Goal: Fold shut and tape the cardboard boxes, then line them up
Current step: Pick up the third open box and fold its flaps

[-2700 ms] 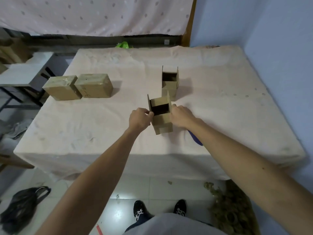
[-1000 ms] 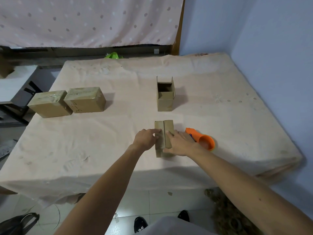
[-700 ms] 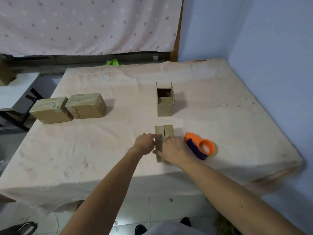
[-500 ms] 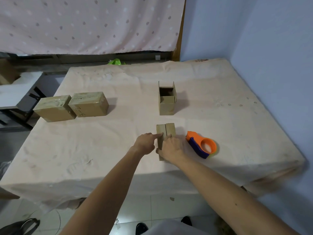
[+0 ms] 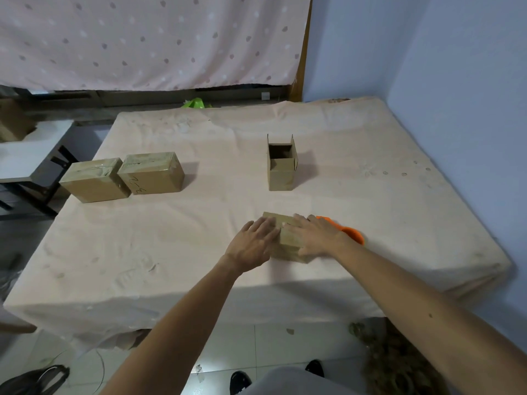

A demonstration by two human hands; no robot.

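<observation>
Since half a second before, both hands had flattened: the left hand [image 5: 253,240] no longer pointed one finger at the seam, and the right hand [image 5: 316,236] now hid most of the orange tape dispenser [image 5: 353,234]. Just below the centre of the frame I saw the two hands side by side, palms down, fingers straight and spread across the top of the folded box [image 5: 288,241]. I judged that they were pressing the flaps down so they would stay shut until tape went on. The dispenser lay just beside the right hand, handy for that. The folded box sat near the front edge of the table [image 5: 171,249], which was draped in a wrinkled pale pink cloth.

Further up, at centre, an open box [image 5: 281,169] stood upright with its flaps raised, not yet folded. At middle left, a plain taped box [image 5: 94,179] touched a written-on taped box [image 5: 151,173], side by side, probably the start of the line.

Beyond the table, a dotted curtain [image 5: 142,38] filled the upper left and a blue wall [image 5: 456,81] the right.
</observation>
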